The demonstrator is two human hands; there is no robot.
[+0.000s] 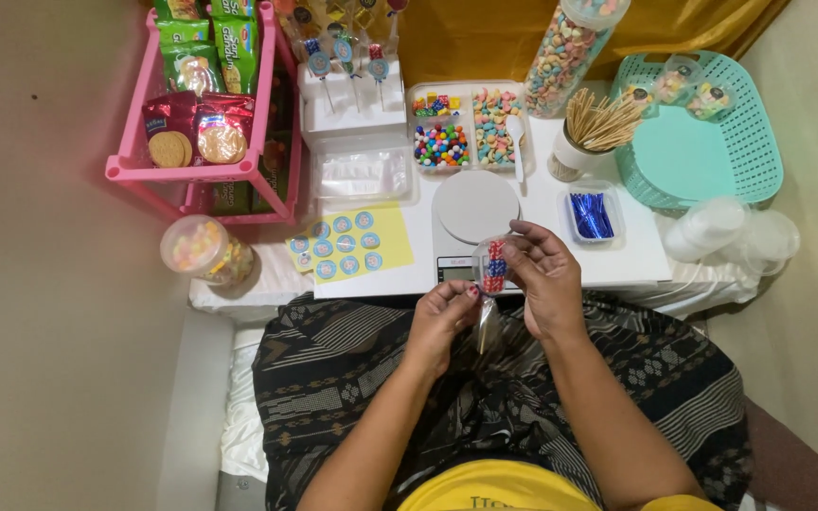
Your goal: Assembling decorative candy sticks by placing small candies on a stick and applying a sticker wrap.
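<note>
My right hand [546, 279] grips the top of a small clear bag [493, 267] filled with red and blue candies, held above my lap at the near edge of the white table [631, 255]. My left hand [444, 317] pinches the bag's twisted lower end [485, 326] between thumb and fingers. Just beyond the bag sits a round white kitchen scale [474, 206] with its small display facing me.
Clear trays of colourful candies [441, 142], a cup of wooden sticks [591, 128], blue twist ties [591, 215], a yellow sticker sheet [347, 246], a tall candy jar [565, 52]. Teal basket [702, 156] right, pink snack rack [201, 114] left, candy tub [205, 251] on the floor.
</note>
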